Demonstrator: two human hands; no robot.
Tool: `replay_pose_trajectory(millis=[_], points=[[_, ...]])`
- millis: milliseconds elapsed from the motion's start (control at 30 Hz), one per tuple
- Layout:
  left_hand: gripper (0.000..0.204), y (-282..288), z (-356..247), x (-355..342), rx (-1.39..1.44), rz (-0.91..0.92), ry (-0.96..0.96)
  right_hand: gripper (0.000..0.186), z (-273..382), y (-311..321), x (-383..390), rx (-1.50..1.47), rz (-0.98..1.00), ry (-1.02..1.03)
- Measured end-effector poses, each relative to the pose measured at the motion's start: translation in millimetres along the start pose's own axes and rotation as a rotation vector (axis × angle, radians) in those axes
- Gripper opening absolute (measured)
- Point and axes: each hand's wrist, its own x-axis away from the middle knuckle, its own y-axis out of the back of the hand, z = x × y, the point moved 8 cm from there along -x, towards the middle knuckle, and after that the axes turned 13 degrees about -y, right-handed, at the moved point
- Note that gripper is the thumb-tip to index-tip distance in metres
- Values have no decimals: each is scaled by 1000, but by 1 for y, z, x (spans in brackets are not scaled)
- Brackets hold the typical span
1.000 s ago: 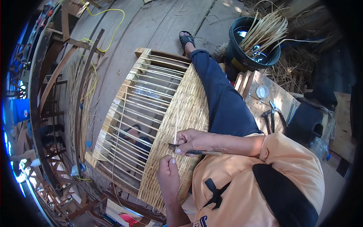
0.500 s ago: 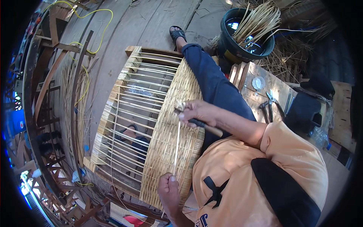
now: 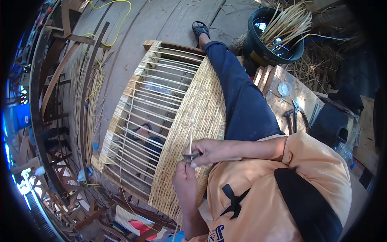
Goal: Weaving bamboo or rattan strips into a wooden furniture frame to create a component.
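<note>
A wooden frame (image 3: 151,43) lies across my lap, its near part covered by a woven cane panel (image 3: 167,181). Bare cane strands (image 3: 155,101) span the open part of the frame. Over the weave, my left hand (image 3: 185,177) pinches a pale cane strip (image 3: 191,135) that sticks up past both hands. My right hand (image 3: 207,152) meets it there, closed around a small dark hand tool (image 3: 190,156) pressed against the strip. The tool's exact kind is hard to make out, since my fingers cover most of it.
A dark bucket (image 3: 254,50) of water with soaking cane (image 3: 288,26) stands at the far right. Pliers (image 3: 297,108), a clear cup (image 3: 284,89) and other tools lie on a wooden board. Curved wooden parts (image 3: 56,80), cane bundles and a yellow cord (image 3: 130,16) are at the left.
My right hand has come down along the strip with the tool, from the middle of the weave to my left hand. My left hand has risen slightly. The whole view has shifted somewhat.
</note>
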Motion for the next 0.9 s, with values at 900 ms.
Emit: replay_pose_trajectory(millis=[900], points=[[17,62,43,78,28,-45,152,8,0,213,56,-375,-798,167]])
